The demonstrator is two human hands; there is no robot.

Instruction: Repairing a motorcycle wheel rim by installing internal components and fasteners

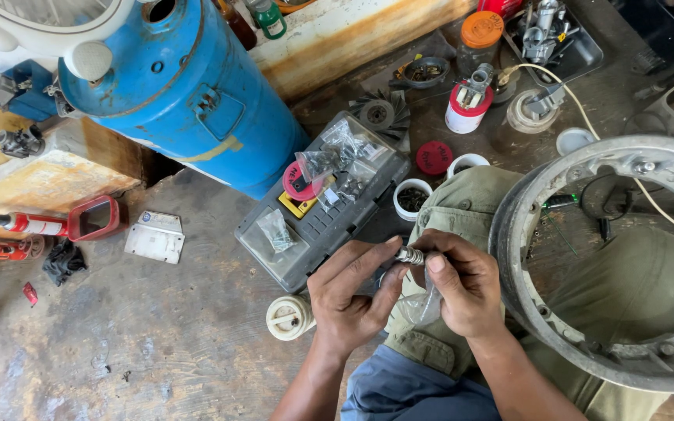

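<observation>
Head view: left hand (346, 300) and right hand (462, 284), both pinching a small ribbed metal fitting (409, 255) between fingertips, above the knee, just off the near corner of the grey parts case (317, 226). Clear plastic bag (421, 306) tucked under right palm. Best kept level, gripped firmly, turned slowly.

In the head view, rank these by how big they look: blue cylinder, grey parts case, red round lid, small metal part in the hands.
1. blue cylinder
2. grey parts case
3. red round lid
4. small metal part
</observation>
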